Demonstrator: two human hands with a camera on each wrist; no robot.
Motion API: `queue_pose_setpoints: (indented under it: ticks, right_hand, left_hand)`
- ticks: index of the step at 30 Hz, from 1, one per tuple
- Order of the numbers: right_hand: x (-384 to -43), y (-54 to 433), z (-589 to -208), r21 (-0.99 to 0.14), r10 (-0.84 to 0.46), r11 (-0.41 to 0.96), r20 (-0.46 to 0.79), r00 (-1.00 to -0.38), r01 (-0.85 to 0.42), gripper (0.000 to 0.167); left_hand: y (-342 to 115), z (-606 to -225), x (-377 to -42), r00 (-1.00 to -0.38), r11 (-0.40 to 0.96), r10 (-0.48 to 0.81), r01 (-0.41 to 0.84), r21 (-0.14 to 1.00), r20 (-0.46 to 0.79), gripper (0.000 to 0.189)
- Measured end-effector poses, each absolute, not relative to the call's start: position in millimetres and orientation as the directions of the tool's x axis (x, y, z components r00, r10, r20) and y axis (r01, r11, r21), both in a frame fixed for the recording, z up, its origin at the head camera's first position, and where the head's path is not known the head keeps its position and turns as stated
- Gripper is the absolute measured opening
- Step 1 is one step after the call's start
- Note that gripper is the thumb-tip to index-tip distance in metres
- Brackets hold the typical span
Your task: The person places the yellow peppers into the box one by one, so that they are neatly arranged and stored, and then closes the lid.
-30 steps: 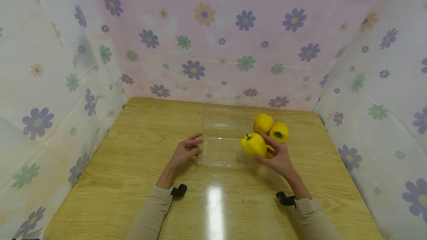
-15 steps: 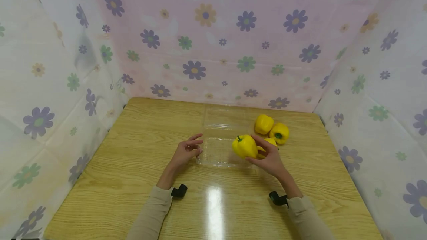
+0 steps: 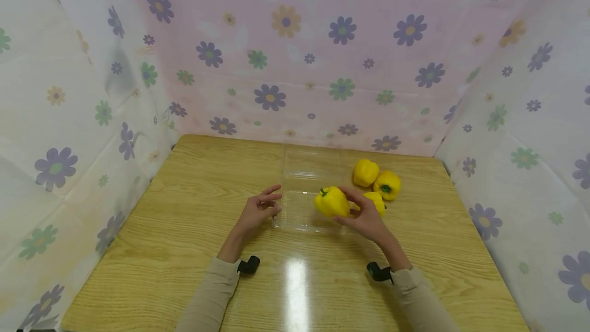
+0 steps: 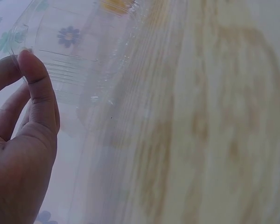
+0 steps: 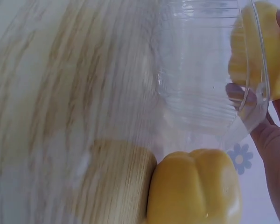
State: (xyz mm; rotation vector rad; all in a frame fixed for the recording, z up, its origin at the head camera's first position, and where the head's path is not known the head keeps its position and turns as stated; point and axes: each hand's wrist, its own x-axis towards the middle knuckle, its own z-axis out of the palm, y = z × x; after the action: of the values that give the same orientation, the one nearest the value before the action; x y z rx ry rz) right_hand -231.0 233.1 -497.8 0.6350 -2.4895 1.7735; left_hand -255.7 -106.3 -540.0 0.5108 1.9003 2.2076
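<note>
A clear plastic clamshell container (image 3: 295,214) lies on the table, its lid (image 3: 311,160) laid back toward the wall. At its left side my left hand (image 3: 253,212) pinches the rim between thumb and index finger, as the left wrist view shows on the clear wall (image 4: 65,60). My right hand (image 3: 366,219) grips a yellow bell pepper (image 3: 331,202) with a green stem, over the right part of the container's base. In the right wrist view that pepper (image 5: 273,56) shows partly through the container's wall, with the thumb and fingers around it.
Three more yellow bell peppers stand right of the container: one at the back (image 3: 366,172), one at the right (image 3: 387,185) and a nearer one (image 3: 377,203) partly behind the right hand. Flowered cloth (image 3: 341,60) encloses the wooden table (image 3: 184,270) at back and sides.
My right hand has carried the bell pepper left, farther over the container's base, uncovering more of the nearer pepper. The left hand has stayed at the container's left rim.
</note>
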Motion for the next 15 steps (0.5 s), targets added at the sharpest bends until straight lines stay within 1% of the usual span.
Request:
queue_pose_setpoints:
  ticks: [3,8,15]
  right_hand:
    - [-232,231,-497,-0.898,-0.332,0.289,0.232,-0.914,-0.333,0.076]
    - [-236,227,-496,-0.881,-0.379,0.303,0.239,-0.894,-0.364,0.076]
    - [-240,220,-496,-0.873,-0.423,0.332,0.199,-0.884,-0.356,0.076]
  left_hand:
    - [-107,-539,-255,-0.923,-0.162,0.36,0.081,0.983,0.136,0.041]
    - [-107,-539,-255,-0.923,-0.168,0.362,0.076,0.983,0.133,0.041]
    - [-106,-540,-256,-0.923,-0.152,0.361,0.085,0.985,0.135,0.041]
